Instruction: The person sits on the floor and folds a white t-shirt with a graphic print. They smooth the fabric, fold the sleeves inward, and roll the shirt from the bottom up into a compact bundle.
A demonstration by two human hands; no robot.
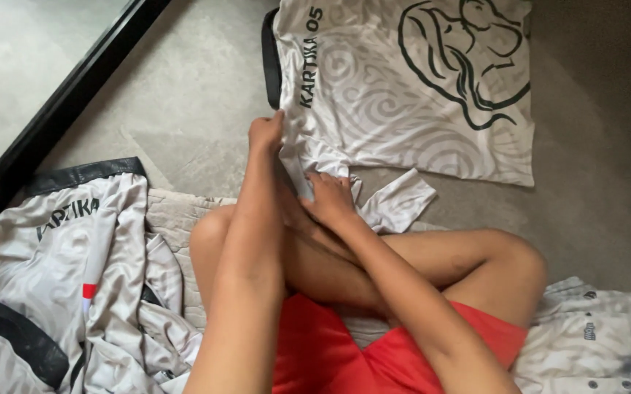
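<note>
1. On the carpet (184, 95), ahead of the crossed legs (374, 255), a white jersey (403, 87) is spread flat.
2. Its near edge is pinched by the left hand (266, 133).
3. Its sleeve (395, 204) is pressed down by the right hand (330, 201), seemingly for folding.

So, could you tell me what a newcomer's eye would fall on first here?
A white short-sleeved jersey with grey swirls and a black line drawing lies spread on the grey carpet, top centre. The left hand grips its edge; the right hand presses its sleeve. More crumpled white jerseys lie lower left.
</note>
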